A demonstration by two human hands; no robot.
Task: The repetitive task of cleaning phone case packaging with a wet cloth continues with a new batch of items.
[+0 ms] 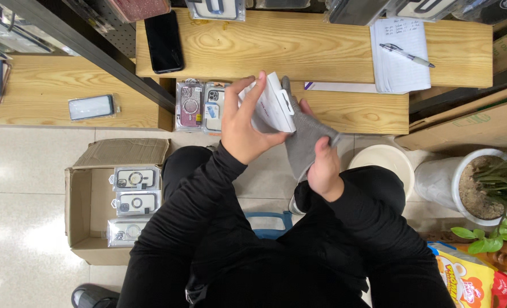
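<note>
The left hand (247,122) is closed around a white phone-case box (275,104), tilted above the tabletop (350,108) edge. At its 4 o'clock, the right hand (323,168) pinches a grey cloth (304,140) pressed against the box. The grip looks light; a hard wipe could knock the box loose toward the cardboard carton (88,228) at 8 o'clock.

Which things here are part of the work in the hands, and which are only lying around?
In use:
left hand holding white packaged case
right hand holding grey cloth

Lying about:
black phone
notepad with pen
two packaged cases on the wooden table
cardboard box with more cases
potted plant
</note>
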